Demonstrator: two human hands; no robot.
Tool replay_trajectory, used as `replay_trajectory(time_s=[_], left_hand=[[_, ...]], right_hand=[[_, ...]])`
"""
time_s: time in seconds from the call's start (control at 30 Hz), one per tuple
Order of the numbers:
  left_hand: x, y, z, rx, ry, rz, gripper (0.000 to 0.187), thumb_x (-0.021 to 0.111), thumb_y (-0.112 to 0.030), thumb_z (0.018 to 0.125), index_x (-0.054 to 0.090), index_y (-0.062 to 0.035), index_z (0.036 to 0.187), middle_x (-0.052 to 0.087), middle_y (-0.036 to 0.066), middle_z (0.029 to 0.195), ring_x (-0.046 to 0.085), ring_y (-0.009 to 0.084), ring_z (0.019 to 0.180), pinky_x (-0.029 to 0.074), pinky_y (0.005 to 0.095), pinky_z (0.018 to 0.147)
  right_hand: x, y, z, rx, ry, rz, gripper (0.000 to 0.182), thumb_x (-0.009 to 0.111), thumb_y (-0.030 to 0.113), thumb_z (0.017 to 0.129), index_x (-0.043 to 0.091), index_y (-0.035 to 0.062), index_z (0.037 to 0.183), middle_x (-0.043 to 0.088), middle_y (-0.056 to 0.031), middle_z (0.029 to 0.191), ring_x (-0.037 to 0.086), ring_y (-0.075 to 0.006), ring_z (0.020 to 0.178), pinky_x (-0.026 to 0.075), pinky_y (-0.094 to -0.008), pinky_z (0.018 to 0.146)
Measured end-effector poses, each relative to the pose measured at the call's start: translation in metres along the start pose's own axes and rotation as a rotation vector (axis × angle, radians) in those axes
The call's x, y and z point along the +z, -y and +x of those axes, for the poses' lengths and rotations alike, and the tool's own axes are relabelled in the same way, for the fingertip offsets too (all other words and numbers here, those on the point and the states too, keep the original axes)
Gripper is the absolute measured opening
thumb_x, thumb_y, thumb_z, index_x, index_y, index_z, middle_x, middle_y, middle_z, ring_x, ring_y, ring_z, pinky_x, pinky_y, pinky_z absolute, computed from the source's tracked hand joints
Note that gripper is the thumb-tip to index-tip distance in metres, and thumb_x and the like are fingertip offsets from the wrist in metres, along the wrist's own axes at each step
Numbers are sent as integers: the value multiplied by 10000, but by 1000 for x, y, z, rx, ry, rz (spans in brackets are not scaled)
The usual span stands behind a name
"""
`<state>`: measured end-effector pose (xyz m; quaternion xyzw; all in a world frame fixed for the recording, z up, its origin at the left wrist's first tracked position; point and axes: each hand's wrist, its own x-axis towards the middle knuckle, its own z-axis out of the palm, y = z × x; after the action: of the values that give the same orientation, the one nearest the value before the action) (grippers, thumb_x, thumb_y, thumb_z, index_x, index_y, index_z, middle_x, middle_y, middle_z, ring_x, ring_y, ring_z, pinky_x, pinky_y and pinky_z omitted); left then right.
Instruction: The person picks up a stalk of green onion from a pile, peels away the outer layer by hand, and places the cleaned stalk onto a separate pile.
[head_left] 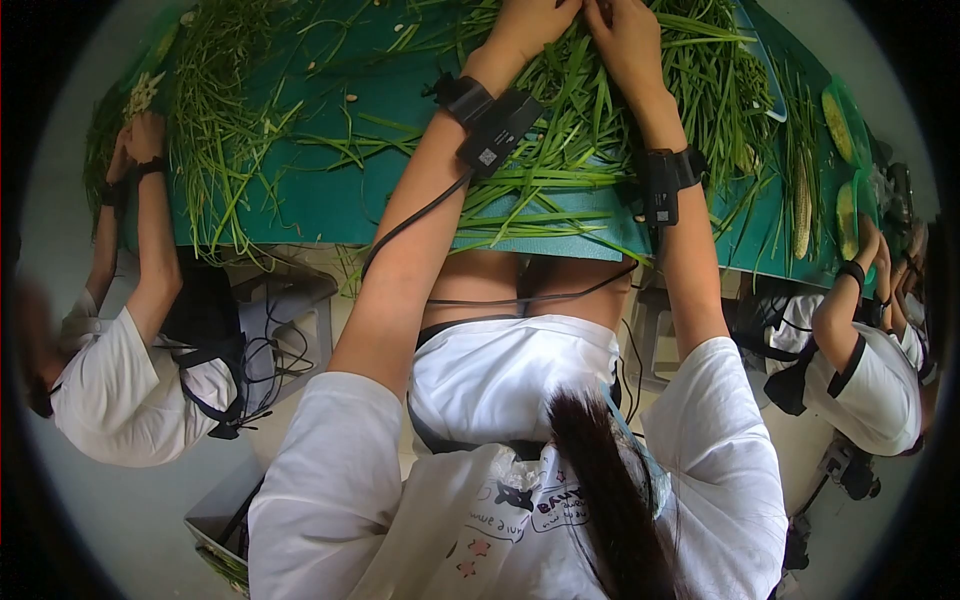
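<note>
Both my hands are at the top edge of the view, over a heap of long green stalks (570, 100) on the green table (340, 200). My left hand (525, 25) reaches in from the left, its fingertips close to those of my right hand (622, 35). The fingers are partly cut off by the frame, and what they hold, if anything, cannot be made out. Black devices are strapped to both wrists, the left one (500, 132) with a cable, the right one (660, 187) above the table's front edge.
More stalks (215, 120) lie at the left. A co-worker's hands (145, 135) hold a pale bunch there. At the right are a corn-like cob (803, 200), green trays (848, 120) and another person's arms (868, 250). Cables (275, 350) hang beside stools.
</note>
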<state>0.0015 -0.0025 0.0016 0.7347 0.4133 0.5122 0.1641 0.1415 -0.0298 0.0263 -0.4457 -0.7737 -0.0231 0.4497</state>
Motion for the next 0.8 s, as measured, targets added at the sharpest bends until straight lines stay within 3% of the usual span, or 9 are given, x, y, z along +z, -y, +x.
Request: replay_trajectory(time_s=[0.27,0.37,0.43,0.47,0.53,0.57,0.6,0.7,0.8], left_hand=[[0,0,0,19,-12,-16,267,546,-178,904,595,25,1072,655,245,985,615,430,922,492,467,788],[-4,-4,0,14,-23,-39,242,531,-166,930,598,28,1056,653,231,938,629,391,866,497,431,761],[-9,-11,-1,-86,8,-279,216,529,-167,956,613,20,1025,653,149,827,631,256,739,494,349,686],[-13,-15,-2,-86,9,-280,216,529,-167,956,613,20,1025,653,149,827,631,256,739,494,349,686],[-24,-22,-2,-259,62,-388,206,540,-177,970,628,8,989,620,47,743,568,119,651,456,269,608],[-28,-19,0,-218,91,-411,204,567,-187,945,653,-3,922,608,-4,701,538,71,605,431,243,562],[-32,-14,1,-217,91,-410,204,567,-187,945,653,-3,922,608,-4,701,538,71,605,431,243,562],[-47,-12,2,-255,407,-441,230,562,-194,912,668,-21,805,587,-10,622,518,74,561,405,243,529],[-56,-16,1,-337,510,-481,257,561,-220,927,668,-18,810,585,-19,614,519,68,567,401,244,527]], right_hand=[[0,-1,0,-2,-2,-15,131,583,87,873,520,-22,905,575,-221,845,565,-418,781,450,-459,673],[1,-1,-1,-21,18,-13,168,575,96,892,502,-19,991,574,-229,843,570,-419,781,455,-448,667],[4,3,-1,137,-141,220,245,539,141,952,452,-4,1129,580,-188,812,589,-350,730,463,-409,649],[1,5,-1,138,-141,219,245,539,141,952,452,-4,1129,580,-188,812,589,-350,730,463,-409,649],[-6,6,1,240,-241,445,306,482,197,1003,389,14,1230,573,-117,792,571,-230,687,458,-344,624],[-11,5,1,225,-235,433,292,457,227,1020,406,38,1236,559,-59,789,523,-134,679,434,-280,610],[-12,5,2,225,-235,434,292,457,227,1020,406,38,1236,559,-59,789,523,-134,679,434,-280,610],[-13,4,3,229,-291,594,294,457,237,1021,398,57,1245,550,-42,781,496,-108,665,406,-248,601],[-12,-4,2,294,-215,595,195,478,239,1016,522,52,980,476,19,705,406,-58,588,329,-226,519]])
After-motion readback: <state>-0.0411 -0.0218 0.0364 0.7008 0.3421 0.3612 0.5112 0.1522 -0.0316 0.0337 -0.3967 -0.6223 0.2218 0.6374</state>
